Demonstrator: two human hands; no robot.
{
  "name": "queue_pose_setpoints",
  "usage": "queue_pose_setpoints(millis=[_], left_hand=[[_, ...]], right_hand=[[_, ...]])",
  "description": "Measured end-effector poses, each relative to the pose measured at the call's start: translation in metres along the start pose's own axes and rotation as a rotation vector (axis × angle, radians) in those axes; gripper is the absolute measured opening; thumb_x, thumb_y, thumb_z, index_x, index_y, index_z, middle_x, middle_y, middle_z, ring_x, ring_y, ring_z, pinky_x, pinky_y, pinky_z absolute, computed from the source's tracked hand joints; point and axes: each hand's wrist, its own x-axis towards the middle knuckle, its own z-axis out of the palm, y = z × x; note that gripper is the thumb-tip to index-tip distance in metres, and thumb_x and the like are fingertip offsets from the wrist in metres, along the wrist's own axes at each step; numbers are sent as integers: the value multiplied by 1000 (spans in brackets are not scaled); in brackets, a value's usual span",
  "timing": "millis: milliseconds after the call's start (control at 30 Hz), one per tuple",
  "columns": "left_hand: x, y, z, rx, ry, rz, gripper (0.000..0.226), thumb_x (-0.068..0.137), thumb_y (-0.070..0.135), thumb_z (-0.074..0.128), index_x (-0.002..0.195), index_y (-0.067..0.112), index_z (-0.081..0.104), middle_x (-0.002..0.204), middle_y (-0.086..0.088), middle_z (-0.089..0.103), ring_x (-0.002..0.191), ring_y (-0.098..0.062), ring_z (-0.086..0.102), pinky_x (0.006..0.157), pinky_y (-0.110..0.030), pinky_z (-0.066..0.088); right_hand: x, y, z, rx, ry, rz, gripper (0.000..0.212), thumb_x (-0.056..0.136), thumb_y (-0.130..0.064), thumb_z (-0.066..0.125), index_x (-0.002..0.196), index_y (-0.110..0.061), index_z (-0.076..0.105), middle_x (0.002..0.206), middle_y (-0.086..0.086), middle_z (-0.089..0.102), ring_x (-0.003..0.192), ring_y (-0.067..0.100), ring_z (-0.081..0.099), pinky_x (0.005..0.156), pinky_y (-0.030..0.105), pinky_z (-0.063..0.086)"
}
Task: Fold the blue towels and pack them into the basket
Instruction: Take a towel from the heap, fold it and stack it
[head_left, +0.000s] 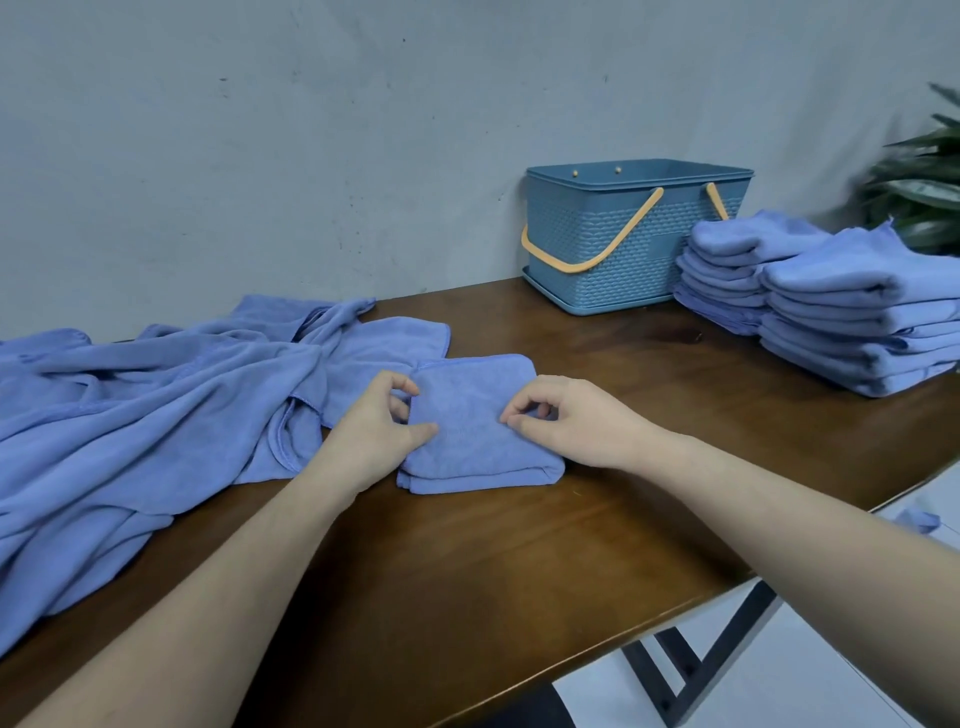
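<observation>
- Right now the left hand (376, 415) and the right hand (563, 418) both sit on the folded towel (475, 431), which lies on the table (467, 561) about midway along its length, nearer the front edge than the wall.
- The left hand curls its fingers around the towel's left edge, thumb on top. The right hand pinches at the top layer near the right side, with thumb and fingertips close together.
- Likely slip: if the hands lift by the top layer only, the lower folds can drop open and the square comes apart on its way across.
- The folded towel touches the heap of loose towels (145, 415) at its left, so dragging it may snag a neighbour and pull it along.
- The loose heap reaches the table's left end and front-left edge; a tug could send part of it over.
- The two stacks (810, 291) stand at the right end, the nearer one close to the front-right edge. Its layers lean a little, and a careless placement could tip it.
- One scrap of blue cloth (917, 519) shows below the right edge, apparently off the table.
- Count: one basket (623, 244) against the wall at the back right, with two orange handles and nothing visible inside; two stacks, several towels each, exact numbers unclear; one folded towel in hand; a loose heap I cannot count; one plant (924, 176) at the far right.
</observation>
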Motion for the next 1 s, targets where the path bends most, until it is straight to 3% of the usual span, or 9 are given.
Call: queue_pose_setpoints(millis=[133,300,367,500,600,700,767,867,1000], left_hand=[[-2,4,-4,94,-42,-16,46,87,34,76,119,21,45,74,-6,61,68,-17,59,66,-33,46],[-7,11,8,129,-151,72,56,89,24,76,132,32,42,73,-5,52,62,-14,49,59,-31,44],[-7,13,16,122,-162,116,56,89,20,75,133,33,42,78,-4,52,63,-13,49,60,-29,45],[5,22,26,57,-159,138,56,86,18,78,131,32,47,98,-9,63,80,-21,62,71,-30,51],[22,30,33,3,-149,128,49,84,14,80,121,30,52,92,1,59,74,-9,56,71,-21,46],[39,37,45,14,-52,175,37,85,15,78,112,29,57,107,2,58,93,-10,58,79,-13,45],[47,40,55,124,57,285,26,87,20,74,106,32,60,116,4,58,110,-15,55,93,-26,45],[49,47,73,314,129,462,10,92,32,65,101,31,65,112,11,58,105,-16,54,93,-37,45],[55,59,103,383,-50,485,32,102,45,48,124,29,64,125,11,60,111,-16,57,96,-39,47]], right_hand=[[-2,0,-5,18,-9,36,10,95,-29,67,93,-32,76,92,-17,72,77,0,59,76,16,47],[-2,-4,-20,-21,-27,9,10,96,-25,62,97,-29,72,80,-12,74,64,1,56,64,18,41],[-2,-2,-25,-175,-38,-90,11,95,-28,64,102,-31,72,80,-17,71,76,2,57,72,21,45],[-4,2,-27,-339,-186,-308,30,91,-49,60,114,-34,71,115,-24,67,113,4,54,103,26,42],[-7,8,-29,-378,-311,-249,53,87,-66,48,130,-40,63,142,-22,55,132,-1,43,112,20,31],[-5,20,-36,-427,-289,-184,46,92,-64,56,135,-47,57,149,-24,47,136,-2,38,114,23,30],[1,28,-43,-460,-250,-116,47,93,-61,58,137,-47,56,149,-24,47,136,0,38,114,23,29],[10,52,-53,-488,-163,-6,50,94,-61,55,140,-41,54,146,-19,53,136,10,43,114,31,32],[21,82,-74,-491,-58,100,46,95,-56,54,138,-40,56,145,-13,56,134,18,47,113,38,35]])
